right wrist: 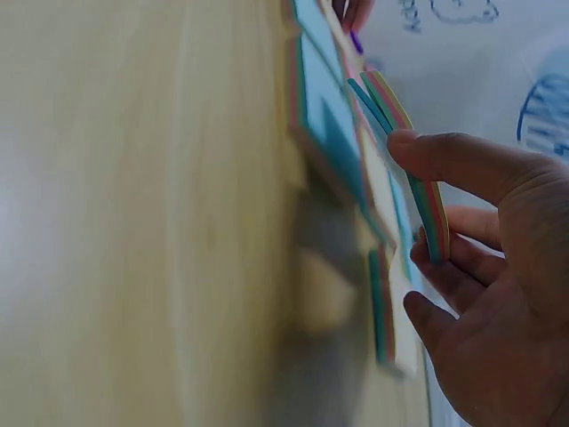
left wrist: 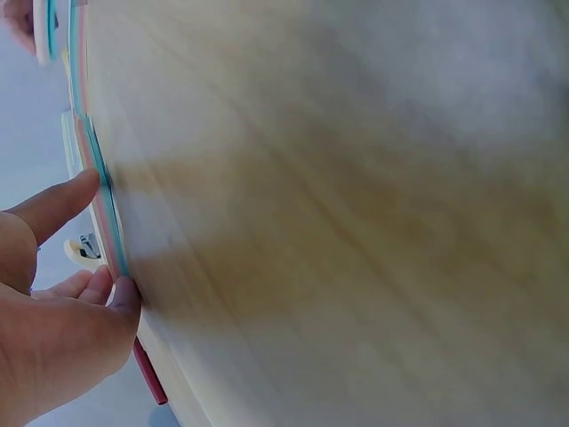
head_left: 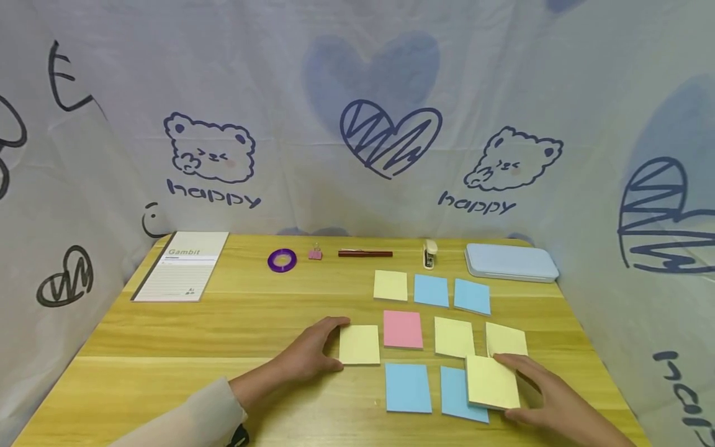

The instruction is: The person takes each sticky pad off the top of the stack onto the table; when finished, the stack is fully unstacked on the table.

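Observation:
In the head view, my right hand (head_left: 550,397) pinches a yellow-topped sticky note pad (head_left: 493,381) between thumb and fingers. The pad is raised and overlaps a blue pad (head_left: 455,394) below it. Seen from the right wrist, the held pad (right wrist: 430,209) shows layered yellow, pink, green and blue edges. My left hand (head_left: 304,352) grips another yellow pad (head_left: 359,345) by its left side, thumb at the near edge and index finger at the far edge. In the left wrist view, the fingers of my left hand (left wrist: 76,329) lie along that pad's layered edge (left wrist: 111,213).
Several more pads surround the hands, among them a pink one (head_left: 403,329) and a blue one (head_left: 408,388). Along the back stand a notebook (head_left: 181,267), purple tape roll (head_left: 282,261), pink binder clip (head_left: 315,254), dark red pen (head_left: 365,253), stapler (head_left: 429,254) and light blue case (head_left: 511,261).

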`<state>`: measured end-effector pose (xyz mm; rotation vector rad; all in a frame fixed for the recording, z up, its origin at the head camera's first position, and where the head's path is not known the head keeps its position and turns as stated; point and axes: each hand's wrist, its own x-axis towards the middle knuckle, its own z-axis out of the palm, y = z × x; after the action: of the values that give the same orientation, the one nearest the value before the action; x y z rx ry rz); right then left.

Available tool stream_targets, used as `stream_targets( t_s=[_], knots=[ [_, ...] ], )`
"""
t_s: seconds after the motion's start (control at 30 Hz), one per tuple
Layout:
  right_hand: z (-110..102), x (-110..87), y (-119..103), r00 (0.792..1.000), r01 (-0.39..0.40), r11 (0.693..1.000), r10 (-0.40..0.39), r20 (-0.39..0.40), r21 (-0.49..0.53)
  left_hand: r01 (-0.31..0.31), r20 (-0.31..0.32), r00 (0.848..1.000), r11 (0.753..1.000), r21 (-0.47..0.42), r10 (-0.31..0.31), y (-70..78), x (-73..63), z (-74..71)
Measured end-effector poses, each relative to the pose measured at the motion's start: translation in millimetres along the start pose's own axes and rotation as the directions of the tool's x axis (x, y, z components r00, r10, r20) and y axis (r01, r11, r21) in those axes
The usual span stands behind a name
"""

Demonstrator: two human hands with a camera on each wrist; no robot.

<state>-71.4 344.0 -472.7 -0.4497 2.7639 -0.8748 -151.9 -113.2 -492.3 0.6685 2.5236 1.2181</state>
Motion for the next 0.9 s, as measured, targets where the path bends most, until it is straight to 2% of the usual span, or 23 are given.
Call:
stream_targets(
  t_s=[0.17, 0.37, 0.47, 0.63, 0.8, 0.9],
  knots=[
    [-5, -17.1, 25, 0.99, -0.13, 0.99, 0.126, 0.069, 0.054, -0.004, 0.0, 1.0, 1.0, -0.003, 0.004, -0.2, -0.5, -0.4],
    [-9, -28.0, 48, 0.973, -0.212, 0.977, 0.211, 0.094, -0.001, -0.005, 0.004, 1.0, 1.0, -0.001, 0.005, -1.8, -0.2, 0.7],
    [-9, -29.5, 55, 0.968, -0.226, 0.974, 0.228, 0.104, -0.032, 0.0, 0.007, 1.0, 1.0, -0.002, 0.0, -2.0, -0.1, 1.3],
    [-6, -28.4, 57, 0.96, -0.247, 0.968, 0.249, 0.124, -0.035, 0.005, 0.007, 1.0, 1.0, -0.01, -0.005, -0.4, 0.0, 1.6],
    [-8, -27.1, 49, 0.956, -0.254, 0.967, 0.253, 0.15, -0.009, 0.01, 0.012, 1.0, 1.0, -0.025, -0.009, -0.2, -1.0, 1.1],
    [-12, -26.0, 38, 0.966, -0.234, 0.972, 0.235, 0.111, -0.024, 0.002, 0.015, 1.0, 1.0, -0.027, -0.002, -1.6, -1.9, 0.4]
  ],
)
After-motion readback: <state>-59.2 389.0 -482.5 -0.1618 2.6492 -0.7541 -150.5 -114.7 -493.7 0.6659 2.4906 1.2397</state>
